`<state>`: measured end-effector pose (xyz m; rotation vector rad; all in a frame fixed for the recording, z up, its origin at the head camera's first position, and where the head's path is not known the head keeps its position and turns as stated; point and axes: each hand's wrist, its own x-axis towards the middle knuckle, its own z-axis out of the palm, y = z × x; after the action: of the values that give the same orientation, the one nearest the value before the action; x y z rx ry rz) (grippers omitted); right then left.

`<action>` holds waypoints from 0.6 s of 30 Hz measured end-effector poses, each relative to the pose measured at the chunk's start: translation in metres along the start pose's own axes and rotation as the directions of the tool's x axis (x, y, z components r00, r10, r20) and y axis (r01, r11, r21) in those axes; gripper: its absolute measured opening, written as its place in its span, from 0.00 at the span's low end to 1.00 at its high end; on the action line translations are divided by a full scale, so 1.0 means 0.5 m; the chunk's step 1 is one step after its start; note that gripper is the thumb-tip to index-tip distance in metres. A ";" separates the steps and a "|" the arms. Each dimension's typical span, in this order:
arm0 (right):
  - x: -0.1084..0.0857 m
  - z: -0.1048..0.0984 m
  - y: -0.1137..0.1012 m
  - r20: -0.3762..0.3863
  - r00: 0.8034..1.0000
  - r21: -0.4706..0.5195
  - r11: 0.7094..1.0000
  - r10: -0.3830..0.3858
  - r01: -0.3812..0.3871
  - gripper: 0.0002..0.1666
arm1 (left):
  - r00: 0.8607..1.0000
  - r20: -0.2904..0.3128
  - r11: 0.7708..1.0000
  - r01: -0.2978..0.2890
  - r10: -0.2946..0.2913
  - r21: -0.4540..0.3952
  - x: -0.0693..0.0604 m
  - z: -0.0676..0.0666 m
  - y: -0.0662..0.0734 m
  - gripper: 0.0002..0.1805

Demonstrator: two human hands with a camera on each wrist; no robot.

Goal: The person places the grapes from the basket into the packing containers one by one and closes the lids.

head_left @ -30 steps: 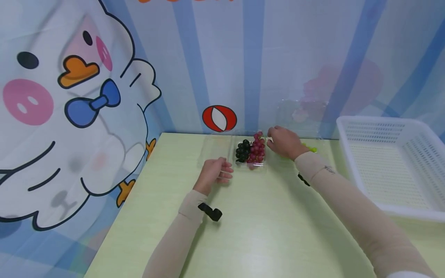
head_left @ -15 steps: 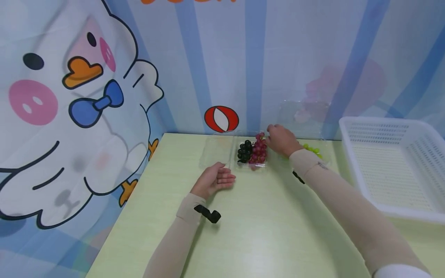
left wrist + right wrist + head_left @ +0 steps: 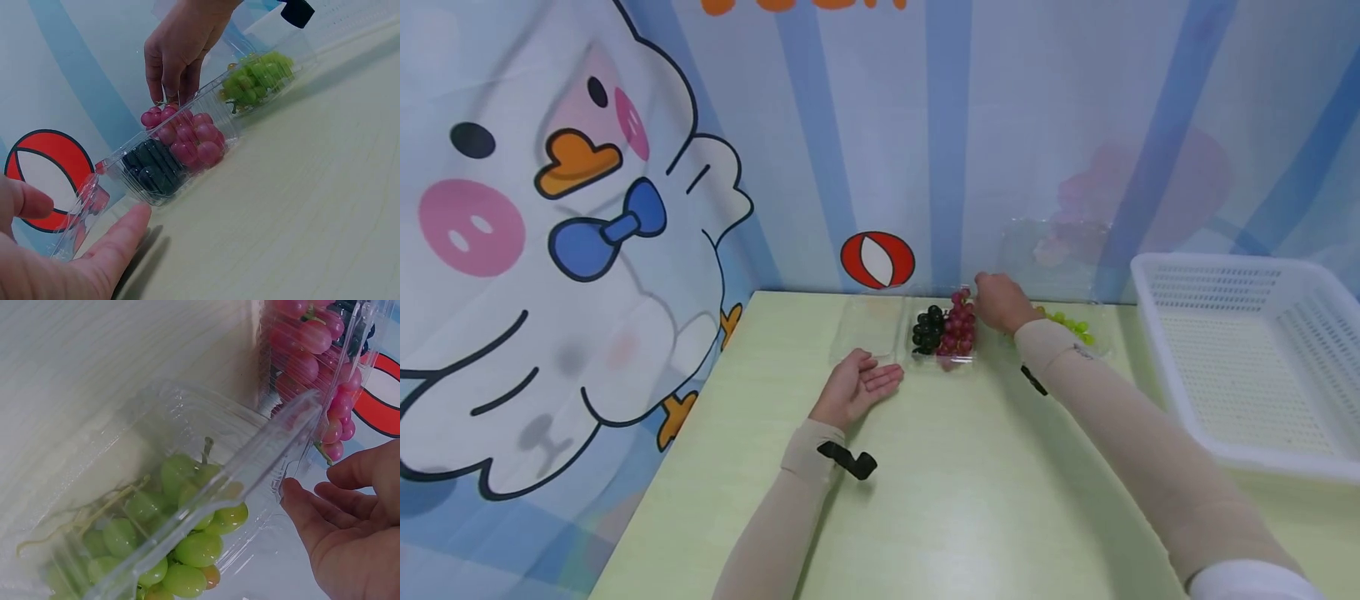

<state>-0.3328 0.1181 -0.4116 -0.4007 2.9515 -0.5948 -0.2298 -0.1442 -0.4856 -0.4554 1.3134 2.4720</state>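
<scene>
A clear clamshell box [image 3: 945,359] holds a bunch of black grapes [image 3: 928,327] beside a bunch of red grapes [image 3: 957,329]. Some red grapes rise above its rim. My right hand [image 3: 1002,303] is at the box's back right corner, an index fingertip touching the red bunch's stem [image 3: 324,454]; the thumb [image 3: 299,503] stands apart. Below and in front of the box, my left hand [image 3: 853,387] lies palm up with loosely extended fingers, holding nothing. Green grapes [image 3: 259,78] lie in a second clear box [image 3: 187,519], partly hidden by my right forearm in the head view.
The first box's lid [image 3: 867,327] lies folded out to the left. The second box's lid [image 3: 1052,258] stands up near the printed backdrop [image 3: 887,125]. A white plastic basket [image 3: 1247,462] stands at the right of the pale table [image 3: 955,500].
My left hand has turned palm up and its fingers have spread out. My right hand has stayed by the red grapes' stem while its forearm shifted left, uncovering more green grapes.
</scene>
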 end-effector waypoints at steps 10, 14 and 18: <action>0.010 0.007 0.000 0.003 1.000 -0.038 0.999 -0.011 0.011 0.19 | 0.992 -0.065 0.987 -0.100 0.109 0.127 -0.010 -0.006 0.002 0.13; 0.016 0.009 0.003 0.016 1.000 -0.060 0.998 -0.016 0.017 0.17 | 0.986 -0.093 0.968 -0.115 0.138 0.223 -0.014 0.003 0.010 0.22; 0.018 0.012 0.000 0.032 0.999 -0.067 0.998 -0.021 0.023 0.15 | 0.965 -0.153 0.940 -0.161 0.214 0.300 -0.010 0.010 0.016 0.20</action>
<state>-0.3403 0.1133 -0.4176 -0.4453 2.9471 -0.4886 -0.2291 -0.1449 -0.4751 -0.5163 1.8363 2.3753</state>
